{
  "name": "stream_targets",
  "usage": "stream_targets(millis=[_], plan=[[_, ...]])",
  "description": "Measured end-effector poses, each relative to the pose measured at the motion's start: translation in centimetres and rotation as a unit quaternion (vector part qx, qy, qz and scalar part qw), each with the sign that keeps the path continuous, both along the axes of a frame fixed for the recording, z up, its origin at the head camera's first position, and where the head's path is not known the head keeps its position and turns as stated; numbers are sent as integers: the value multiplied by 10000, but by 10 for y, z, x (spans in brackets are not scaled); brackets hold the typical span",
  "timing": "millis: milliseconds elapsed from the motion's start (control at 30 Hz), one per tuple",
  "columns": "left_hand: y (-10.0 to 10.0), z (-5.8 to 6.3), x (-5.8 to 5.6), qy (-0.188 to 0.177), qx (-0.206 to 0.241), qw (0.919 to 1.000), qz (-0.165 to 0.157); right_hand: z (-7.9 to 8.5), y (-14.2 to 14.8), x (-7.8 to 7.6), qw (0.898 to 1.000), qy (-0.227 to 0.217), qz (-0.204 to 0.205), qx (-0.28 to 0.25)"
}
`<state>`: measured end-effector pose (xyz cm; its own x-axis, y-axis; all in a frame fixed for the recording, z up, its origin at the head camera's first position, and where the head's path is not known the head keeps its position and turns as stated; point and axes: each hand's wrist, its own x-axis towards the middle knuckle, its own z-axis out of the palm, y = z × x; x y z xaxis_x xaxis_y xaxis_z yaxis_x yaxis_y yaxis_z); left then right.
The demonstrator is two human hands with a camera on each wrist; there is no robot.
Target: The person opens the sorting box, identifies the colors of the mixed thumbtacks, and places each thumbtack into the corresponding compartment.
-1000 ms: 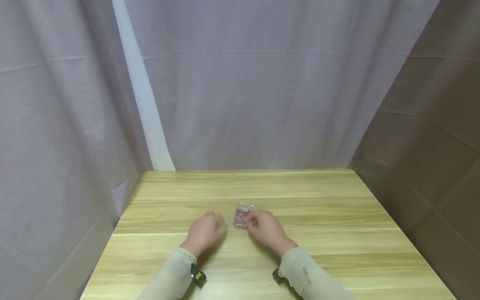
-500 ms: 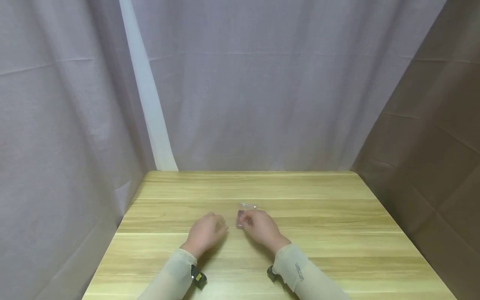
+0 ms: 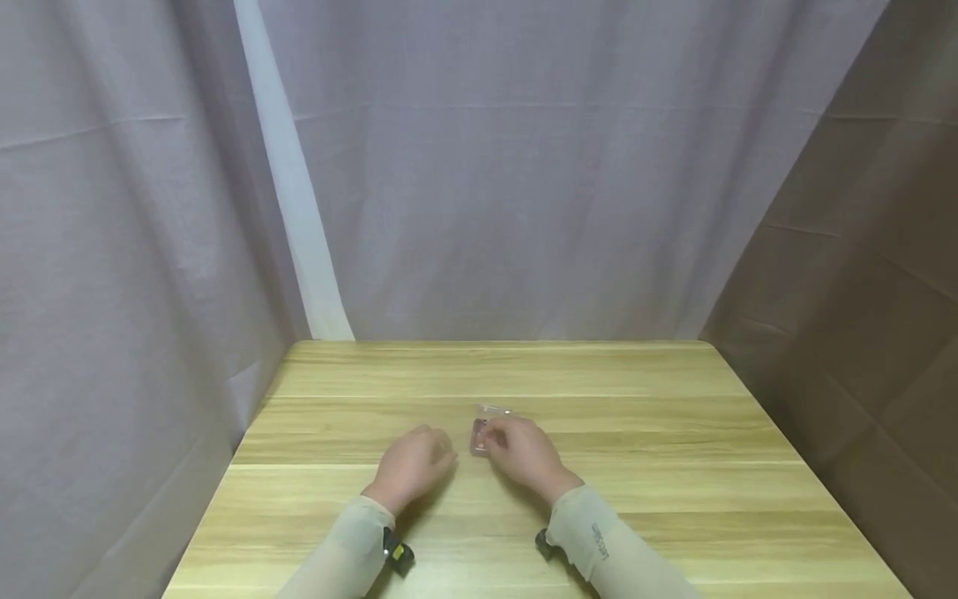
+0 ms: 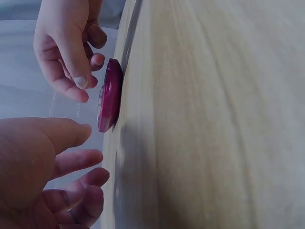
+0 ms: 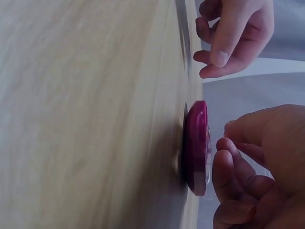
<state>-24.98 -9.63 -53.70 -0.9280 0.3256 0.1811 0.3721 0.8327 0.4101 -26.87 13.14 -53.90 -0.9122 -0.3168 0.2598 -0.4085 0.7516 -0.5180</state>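
A small magenta compact [image 3: 477, 441], which looks like a makeup palette, sits on the table with its clear lid [image 3: 494, 410] raised at the far side. Over it hovers my right hand [image 3: 524, 453], fingers bent and thumb close to the index finger. Nothing shows between those fingertips, and the hand hides most of the palette's inside from the head view. In the right wrist view the fingertips are just off the palette's [image 5: 194, 148] upper face. To its left, my left hand [image 3: 412, 466] stays apart from it, fingers loosely curled and holding nothing.
The wooden table [image 3: 337, 391] spreads around both hands. Grey curtains [image 3: 479, 208] hang behind and to the left, with a pale strip [image 3: 288, 183] between them; a browner curtain [image 3: 846, 374] hangs on the right. Each sleeve carries a dark wrist device [image 3: 398, 552].
My right hand has moved slightly left, from the palette's right edge to over its middle, and covers more of it. Since half a second ago it has barely shifted. My left hand is nearly still.
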Motion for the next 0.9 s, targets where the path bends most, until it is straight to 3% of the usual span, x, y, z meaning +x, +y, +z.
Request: stream_targets(millis=[233, 400, 667, 900], plan=[[6, 6, -3, -94, 159, 9998, 44, -5, 22, -2, 9993, -77, -351, -110], [17, 10, -9, -236, 319, 9992, 62, -4, 36, -2, 9970, -362, -620, -306], [35, 16, -24, -532, 797, 9952, 202, 5, 42, -6, 9887, -753, -919, -914], [45, 18, -27, -582, 938, 9936, 218, 7, 44, -11, 9828, -1059, -1019, -1120]])
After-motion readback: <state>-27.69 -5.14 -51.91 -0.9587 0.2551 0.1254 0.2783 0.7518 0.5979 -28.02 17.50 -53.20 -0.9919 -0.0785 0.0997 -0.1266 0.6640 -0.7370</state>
